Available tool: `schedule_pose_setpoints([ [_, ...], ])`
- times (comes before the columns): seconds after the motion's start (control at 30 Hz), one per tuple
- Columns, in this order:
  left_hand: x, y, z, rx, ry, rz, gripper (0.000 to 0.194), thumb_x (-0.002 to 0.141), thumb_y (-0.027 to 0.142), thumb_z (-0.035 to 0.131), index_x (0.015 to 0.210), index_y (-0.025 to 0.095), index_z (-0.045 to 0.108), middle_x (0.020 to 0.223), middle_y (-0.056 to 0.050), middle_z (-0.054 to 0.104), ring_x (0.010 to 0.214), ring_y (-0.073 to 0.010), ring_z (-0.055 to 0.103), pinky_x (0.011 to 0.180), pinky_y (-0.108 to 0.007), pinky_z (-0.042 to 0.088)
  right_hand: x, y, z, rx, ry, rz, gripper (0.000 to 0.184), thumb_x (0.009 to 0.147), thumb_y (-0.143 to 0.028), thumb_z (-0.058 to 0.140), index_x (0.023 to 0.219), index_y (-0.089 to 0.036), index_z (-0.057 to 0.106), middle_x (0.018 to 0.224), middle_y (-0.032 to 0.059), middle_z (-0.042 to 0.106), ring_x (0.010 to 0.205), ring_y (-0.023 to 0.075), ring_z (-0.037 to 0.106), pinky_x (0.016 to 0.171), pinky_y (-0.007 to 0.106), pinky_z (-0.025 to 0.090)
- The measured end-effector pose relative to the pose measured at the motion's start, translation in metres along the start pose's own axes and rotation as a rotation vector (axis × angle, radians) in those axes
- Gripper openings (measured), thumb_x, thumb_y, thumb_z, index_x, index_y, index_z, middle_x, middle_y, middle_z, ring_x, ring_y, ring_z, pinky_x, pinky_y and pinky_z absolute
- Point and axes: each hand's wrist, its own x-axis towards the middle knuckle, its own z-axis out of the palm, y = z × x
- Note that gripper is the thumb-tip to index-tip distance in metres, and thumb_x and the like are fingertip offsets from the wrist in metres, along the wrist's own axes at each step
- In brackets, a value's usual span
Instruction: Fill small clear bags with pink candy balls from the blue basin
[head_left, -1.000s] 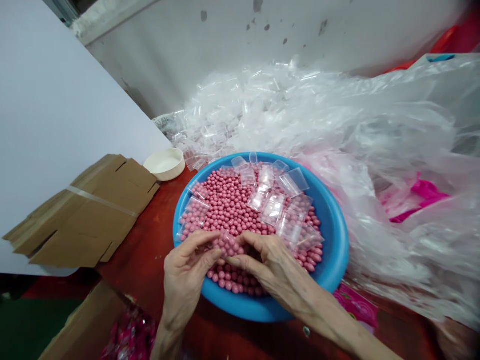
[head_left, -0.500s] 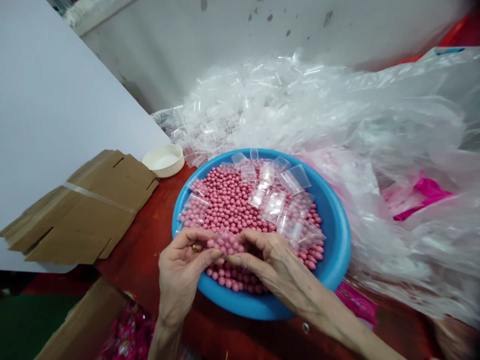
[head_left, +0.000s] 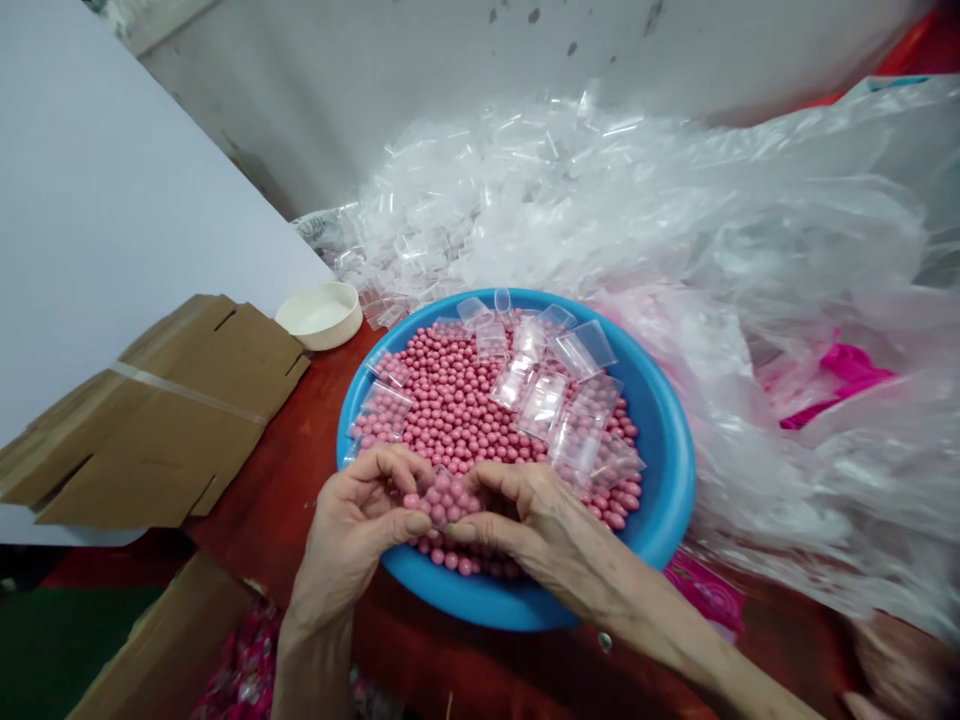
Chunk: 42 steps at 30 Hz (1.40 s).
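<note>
Between both hands is a small clear plastic case (head_left: 448,498) filled with pink balls, low over the near side of a blue basin (head_left: 679,470). My left hand (head_left: 352,530) pinches its left end between thumb and fingers. On the opposite end, my right hand (head_left: 536,530) grips with thumb and bent fingers. Many loose pink balls (head_left: 450,400) fill the basin under the hands. On top of them lie several flat clear plastic cases (head_left: 544,403), mostly at the right and back. Whether the held case is closed cannot be made out.
A round cream dish (head_left: 321,318) and a strapped stack of flattened cardboard (head_left: 172,410) are left of the basin. Clear plastic pieces (head_left: 420,240) heap up behind; plastic bags (head_left: 750,240) spread right. A carton (head_left: 165,640) with pink packets stands lower left. A blurred hand-like shape (head_left: 900,660) shows lower right.
The view has shifted slightly, so everything sits a little further left and up. Both hands keep the case, and its left end shows a bit differently between the left fingers.
</note>
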Motion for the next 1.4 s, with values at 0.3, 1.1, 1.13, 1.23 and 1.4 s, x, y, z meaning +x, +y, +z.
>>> schedule_pose_setpoints([
  [0.3, -0.002, 0.003, 0.007, -0.071, 0.085, -0.037, 0.016, 0.068, 0.012, 0.072, 0.065, 0.015, 0.056, 0.083, 0.0, 0.066, 0.058, -0.0083, 0.061, 0.053, -0.018, 0.054, 0.001, -0.005, 0.001, -0.03, 0.099, -0.02, 0.034, 0.083, -0.023, 0.063, 0.058, -0.017, 0.041, 0.053, -0.0082, 0.039, 0.05, 0.0065, 0.034, 0.047, 0.023, 0.021],
  [1.1, -0.008, -0.01, 0.018, 0.359, 0.191, 0.031, 0.01, 0.076, 0.018, 0.067, 0.085, 0.022, 0.065, 0.076, 0.004, 0.062, 0.06, -0.0082, 0.063, 0.055, -0.016, 0.054, -0.004, 0.032, 0.001, -0.288, 0.236, -0.078, 0.011, 0.086, -0.031, 0.056, 0.08, -0.022, 0.054, 0.07, 0.0005, 0.055, 0.062, 0.0149, 0.048, 0.054, 0.027, 0.037],
  [1.13, -0.008, -0.012, 0.019, 0.328, 0.222, 0.016, 0.008, 0.075, 0.019, 0.068, 0.082, 0.02, 0.064, 0.075, 0.004, 0.061, 0.057, -0.0084, 0.062, 0.054, -0.017, 0.055, -0.005, 0.033, 0.001, -0.286, 0.241, -0.083, 0.012, 0.086, -0.032, 0.056, 0.08, -0.022, 0.055, 0.069, 0.0008, 0.055, 0.062, 0.0152, 0.048, 0.054, 0.027, 0.037],
  [1.23, -0.007, -0.013, 0.021, 0.273, 0.335, 0.069, 0.011, 0.07, 0.019, 0.072, 0.072, 0.017, 0.061, 0.074, 0.003, 0.062, 0.059, -0.0099, 0.062, 0.055, -0.02, 0.056, -0.005, 0.033, 0.002, -0.292, 0.269, -0.087, 0.015, 0.087, -0.035, 0.055, 0.08, -0.022, 0.055, 0.068, 0.0011, 0.054, 0.062, 0.016, 0.049, 0.052, 0.027, 0.038],
  [1.4, -0.004, -0.012, 0.023, 0.355, 0.35, 0.08, 0.021, 0.066, 0.019, 0.075, 0.085, 0.02, 0.066, 0.088, 0.001, 0.068, 0.076, -0.011, 0.065, 0.068, -0.017, 0.055, -0.004, 0.028, 0.001, -0.306, 0.302, -0.075, 0.015, 0.086, -0.035, 0.055, 0.078, -0.022, 0.055, 0.068, 0.0009, 0.054, 0.063, 0.0165, 0.05, 0.053, 0.027, 0.038],
])
